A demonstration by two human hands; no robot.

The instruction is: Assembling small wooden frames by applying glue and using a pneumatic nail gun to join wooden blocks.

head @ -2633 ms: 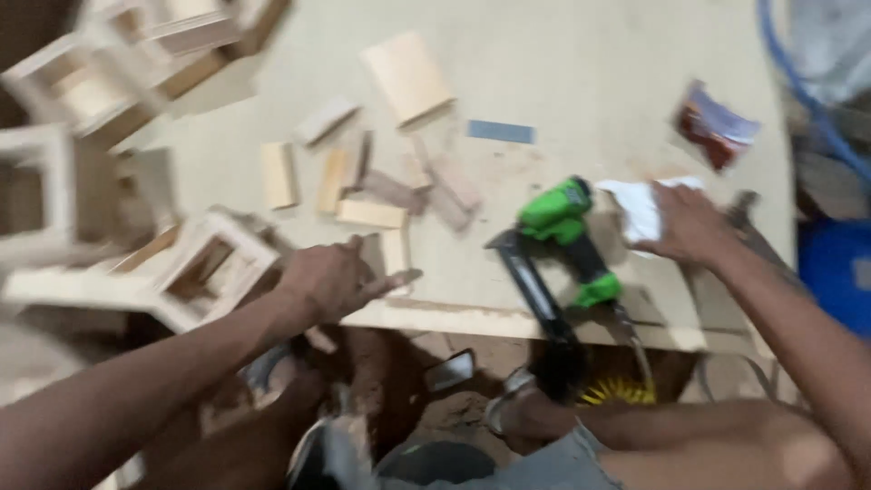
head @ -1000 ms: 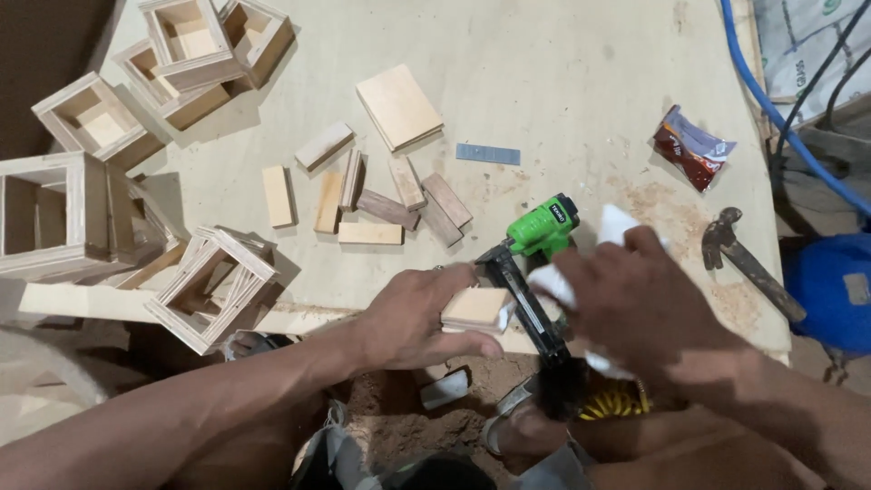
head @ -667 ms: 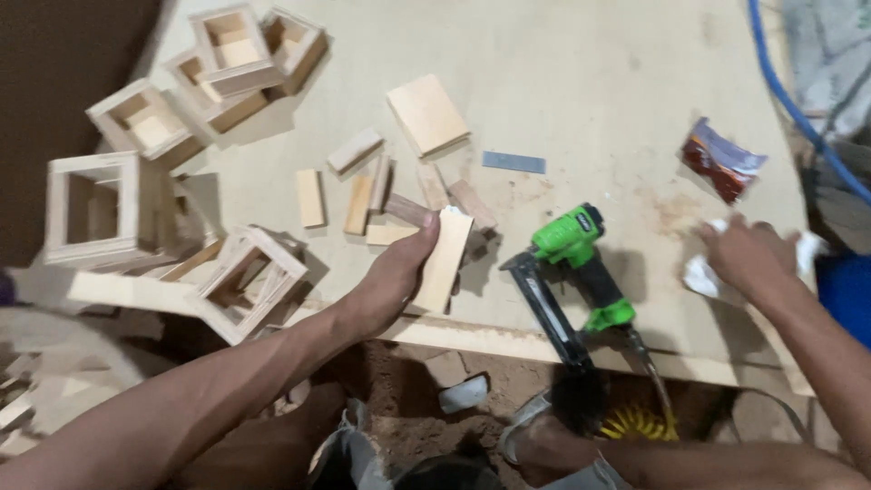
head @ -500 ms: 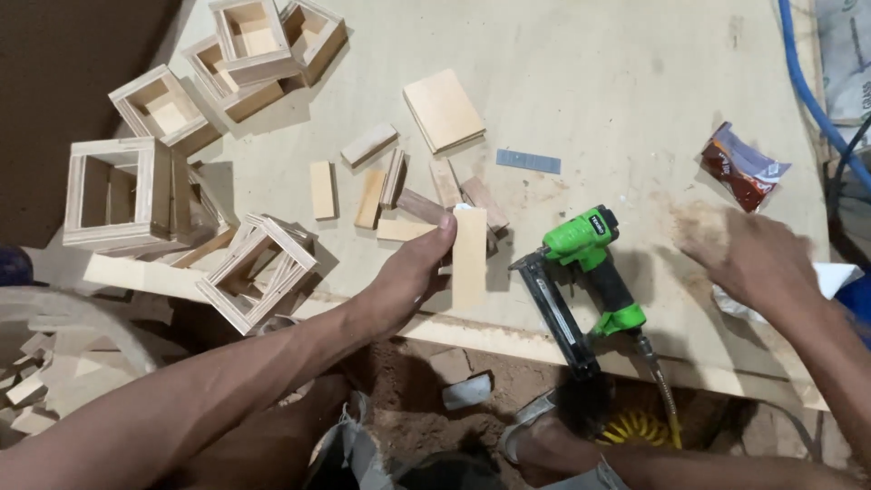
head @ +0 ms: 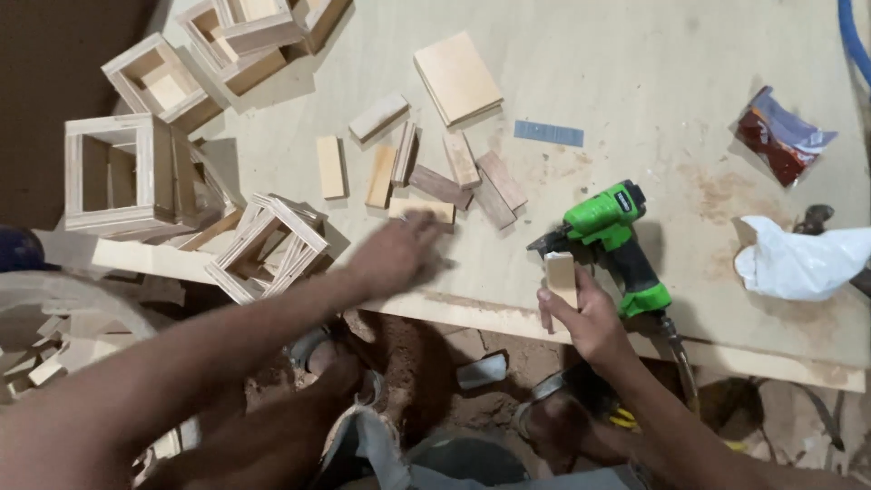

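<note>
Wooden block (head: pixel 560 278), short and pale, stands upright in the right hand (head: pixel 585 313), pinched between thumb and fingers at the near edge of the plywood worktable (head: pixel 653 82). Just beside it lies a green and black nail gun (head: pixel 610 238) on its side. The left hand (head: pixel 399 254) is blurred, stretched over the table, with its fingertips at a small flat strip (head: pixel 422 210); whether it grips the strip or only touches it cannot be told.

Open wooden box frames are grouped at the far left: about three square boxes (head: pixel 163 80) with bottoms, which look empty, one larger frame (head: pixel 118 172) standing on its side, and one small frame (head: pixel 268 245) tipped at the table edge. The exact count is unclear where they overlap.

About eight loose short wood pieces (head: pixel 454 168) lie scattered mid-table, some touching. One square thin panel (head: pixel 457 77) lies beyond them, and one grey strip of nails (head: pixel 548 132) sits apart to the right. Farther right are one red snack wrapper (head: pixel 782 136) and one crumpled white plastic bag (head: pixel 798 261).

Reddish sawdust marks the table. Below it is a dirt floor with the person's legs, and a blue hose (head: pixel 853 36) crosses the top right corner.
</note>
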